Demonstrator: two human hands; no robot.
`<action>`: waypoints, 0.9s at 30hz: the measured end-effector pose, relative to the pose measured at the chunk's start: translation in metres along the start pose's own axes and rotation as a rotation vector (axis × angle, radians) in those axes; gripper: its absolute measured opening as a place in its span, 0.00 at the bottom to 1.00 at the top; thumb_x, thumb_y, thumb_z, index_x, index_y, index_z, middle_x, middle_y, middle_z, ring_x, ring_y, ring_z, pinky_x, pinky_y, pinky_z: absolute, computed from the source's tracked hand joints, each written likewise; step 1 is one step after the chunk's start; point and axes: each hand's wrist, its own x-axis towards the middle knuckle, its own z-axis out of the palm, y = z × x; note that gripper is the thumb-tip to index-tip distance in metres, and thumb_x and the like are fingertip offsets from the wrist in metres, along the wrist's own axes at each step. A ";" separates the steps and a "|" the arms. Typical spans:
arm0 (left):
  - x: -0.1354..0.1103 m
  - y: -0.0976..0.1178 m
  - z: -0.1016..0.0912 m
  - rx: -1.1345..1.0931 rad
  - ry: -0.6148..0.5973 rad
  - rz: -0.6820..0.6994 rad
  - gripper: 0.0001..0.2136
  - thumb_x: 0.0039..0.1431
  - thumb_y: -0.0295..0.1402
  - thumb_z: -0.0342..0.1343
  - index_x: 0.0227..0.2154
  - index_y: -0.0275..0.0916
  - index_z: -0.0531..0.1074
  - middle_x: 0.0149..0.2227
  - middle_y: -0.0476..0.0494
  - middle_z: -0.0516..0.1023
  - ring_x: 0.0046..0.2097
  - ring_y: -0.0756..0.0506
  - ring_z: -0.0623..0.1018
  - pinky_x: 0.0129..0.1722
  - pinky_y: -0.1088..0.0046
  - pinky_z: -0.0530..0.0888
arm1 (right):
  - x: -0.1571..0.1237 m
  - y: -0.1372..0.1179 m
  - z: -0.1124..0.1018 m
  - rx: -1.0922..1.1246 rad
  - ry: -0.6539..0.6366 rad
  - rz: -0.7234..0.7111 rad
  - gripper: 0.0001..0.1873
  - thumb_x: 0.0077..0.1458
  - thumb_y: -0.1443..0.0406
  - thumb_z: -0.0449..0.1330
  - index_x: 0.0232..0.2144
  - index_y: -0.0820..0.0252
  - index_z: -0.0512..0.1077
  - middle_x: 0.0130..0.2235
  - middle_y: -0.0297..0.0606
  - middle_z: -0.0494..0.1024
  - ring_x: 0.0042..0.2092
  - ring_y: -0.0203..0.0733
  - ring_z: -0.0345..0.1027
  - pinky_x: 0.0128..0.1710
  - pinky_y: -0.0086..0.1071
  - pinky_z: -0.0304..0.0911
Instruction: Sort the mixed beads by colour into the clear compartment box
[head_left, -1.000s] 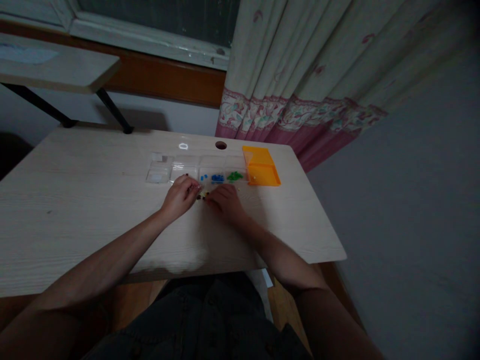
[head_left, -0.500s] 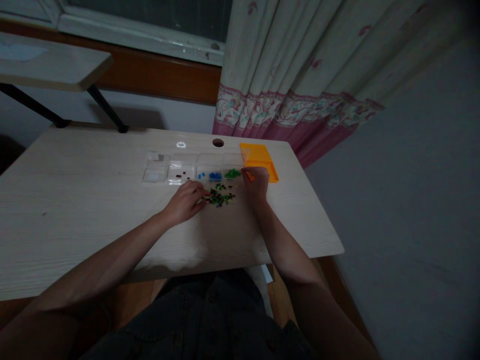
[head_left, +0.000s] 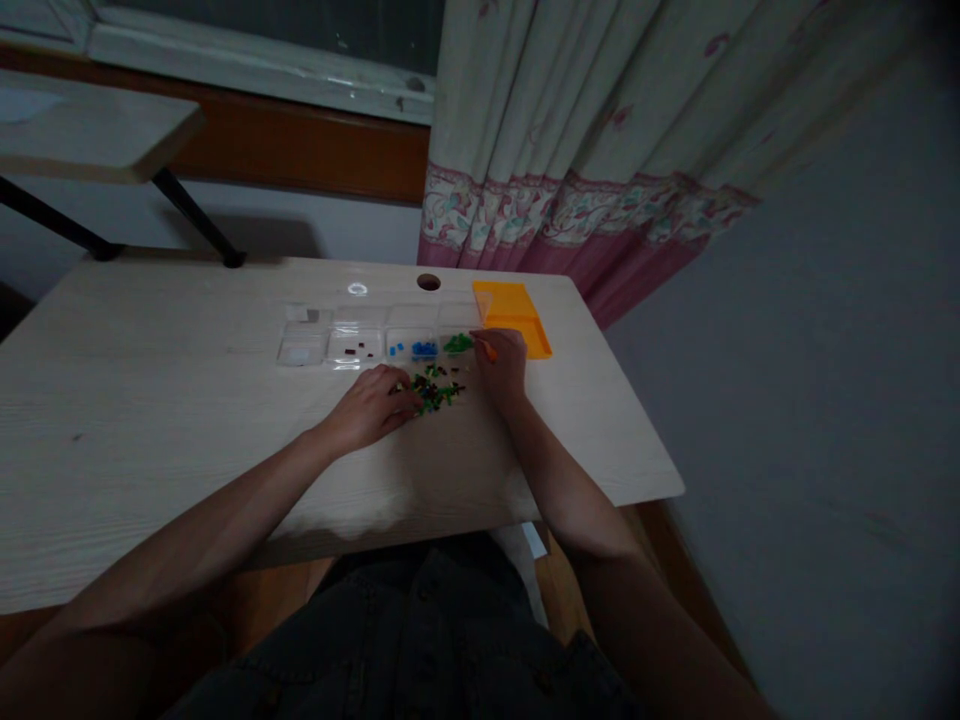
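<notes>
My left hand (head_left: 375, 408) rests at the left side of a pile of small mixed bricks (head_left: 433, 392), mostly green and dark. Its fingers are spread, with the tips at the bricks. My right hand (head_left: 504, 362) is closed in a pinch beside green bricks (head_left: 458, 343) in the right compartment of a clear plastic box (head_left: 330, 345). What the pinch holds, if anything, is too small to make out. An orange patch shows at those fingers. Blue bricks (head_left: 424, 349) lie in the compartment to the left, and a few dark red bricks (head_left: 350, 351) lie further left.
An open orange-yellow case (head_left: 510, 298) stands behind my right hand. The wooden table (head_left: 187, 400) has a round cable hole (head_left: 429, 282) near its back edge. A raised shelf (head_left: 97, 130) stands at the back left, and a curtain (head_left: 540, 200) hangs behind the table.
The whole view has shifted slightly. My left hand's fingers have moved a little further over the edge of the pile. My right hand stays by the green bricks, still pinched.
</notes>
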 end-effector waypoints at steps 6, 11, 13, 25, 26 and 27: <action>0.000 0.002 0.003 0.042 -0.039 0.015 0.12 0.66 0.42 0.59 0.45 0.44 0.80 0.49 0.37 0.75 0.51 0.37 0.74 0.51 0.57 0.70 | -0.001 -0.001 0.002 0.006 -0.022 -0.002 0.12 0.66 0.60 0.58 0.41 0.54 0.82 0.42 0.40 0.83 0.48 0.47 0.72 0.55 0.43 0.64; 0.003 0.010 0.005 0.068 -0.057 -0.020 0.08 0.66 0.39 0.58 0.41 0.42 0.80 0.47 0.38 0.76 0.51 0.38 0.73 0.51 0.57 0.69 | -0.002 -0.005 0.000 -0.001 -0.039 -0.040 0.11 0.65 0.61 0.59 0.41 0.54 0.82 0.41 0.40 0.82 0.48 0.46 0.72 0.55 0.43 0.63; 0.004 0.011 0.004 0.086 -0.058 -0.032 0.08 0.67 0.38 0.57 0.39 0.41 0.79 0.46 0.39 0.76 0.49 0.38 0.73 0.50 0.58 0.69 | -0.003 -0.010 -0.001 0.010 -0.066 -0.079 0.11 0.65 0.61 0.59 0.42 0.53 0.82 0.42 0.39 0.82 0.48 0.46 0.71 0.55 0.43 0.63; 0.005 -0.008 0.002 -0.282 0.351 -0.230 0.11 0.69 0.36 0.53 0.31 0.39 0.72 0.34 0.43 0.72 0.40 0.44 0.72 0.41 0.66 0.70 | -0.034 -0.068 0.008 0.065 -0.297 -0.497 0.13 0.65 0.56 0.61 0.47 0.49 0.81 0.44 0.37 0.83 0.52 0.45 0.69 0.56 0.42 0.60; 0.005 -0.007 0.002 -0.309 0.357 -0.233 0.11 0.69 0.35 0.53 0.31 0.39 0.72 0.33 0.44 0.72 0.39 0.45 0.72 0.40 0.67 0.70 | -0.036 -0.071 0.009 0.056 -0.289 -0.496 0.13 0.66 0.56 0.61 0.47 0.49 0.81 0.43 0.37 0.83 0.51 0.45 0.69 0.56 0.42 0.59; 0.005 -0.007 0.002 -0.330 0.358 -0.236 0.11 0.69 0.35 0.53 0.30 0.39 0.72 0.33 0.44 0.72 0.38 0.45 0.72 0.39 0.68 0.70 | -0.037 -0.073 0.010 0.049 -0.279 -0.494 0.12 0.66 0.56 0.60 0.46 0.50 0.81 0.43 0.37 0.83 0.51 0.45 0.70 0.56 0.42 0.59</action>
